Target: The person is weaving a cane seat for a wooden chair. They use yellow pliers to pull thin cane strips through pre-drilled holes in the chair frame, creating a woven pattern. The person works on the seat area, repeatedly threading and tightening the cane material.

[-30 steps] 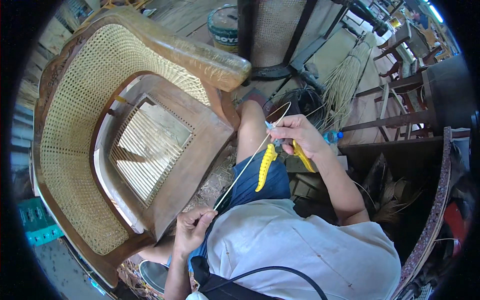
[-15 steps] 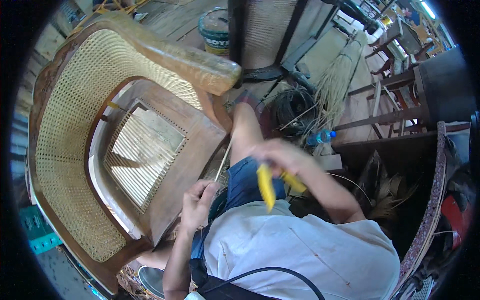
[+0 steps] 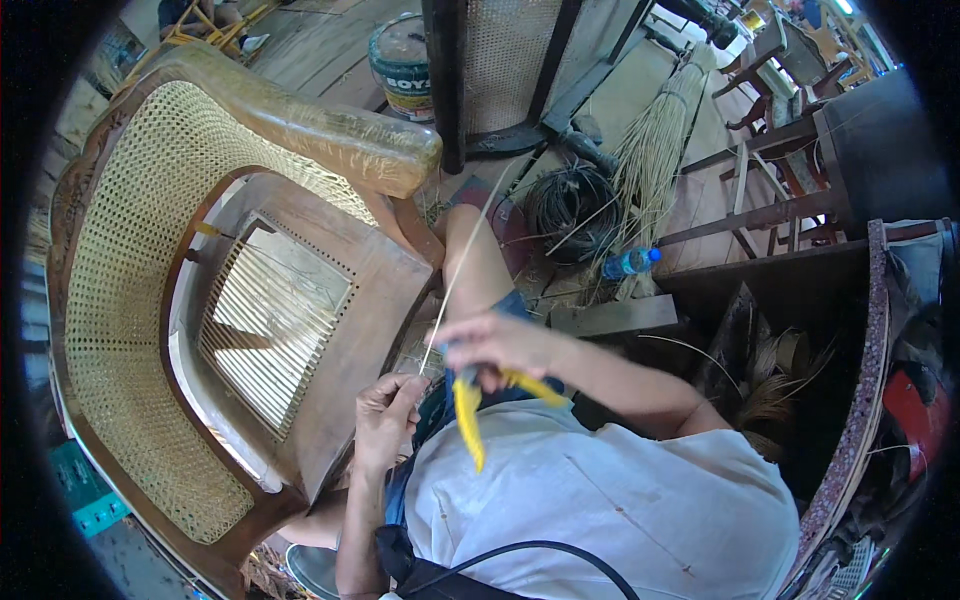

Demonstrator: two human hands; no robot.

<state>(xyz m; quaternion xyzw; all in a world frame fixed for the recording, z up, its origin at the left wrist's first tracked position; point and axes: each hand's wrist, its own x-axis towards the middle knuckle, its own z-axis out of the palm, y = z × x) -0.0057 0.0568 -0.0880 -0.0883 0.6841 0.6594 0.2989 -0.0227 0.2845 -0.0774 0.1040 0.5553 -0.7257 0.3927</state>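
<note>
My left hand [image 3: 388, 418] is closed in a pinch on the lower end of a thin pale cane strand [image 3: 462, 265], which runs up past my knee. Close beside it, my right hand [image 3: 505, 345] holds yellow-handled pliers [image 3: 466, 425], their handles spread apart. The fingers reach the strand just above my left hand; blur hides the pliers' jaws and whether they touch it. To the left stands a wooden armchair [image 3: 370, 290] with a woven cane back [image 3: 120, 270]. Parallel cane strands [image 3: 255, 360] cross part of its seat opening, and small holes line the frame.
Behind my knee lie a dark wire coil [image 3: 575, 215], a bundle of pale cane [image 3: 660, 150] and a blue-capped bottle [image 3: 630, 263]. A paint bucket [image 3: 403, 70] and a dark cane-panelled frame [image 3: 452, 100] stand farther back. Dark furniture [image 3: 885, 150] is at right.
My right hand has swung left and down with the pliers, from apart to beside my left hand and the strand. The left hand keeps its pinch. The view has shifted slightly.
</note>
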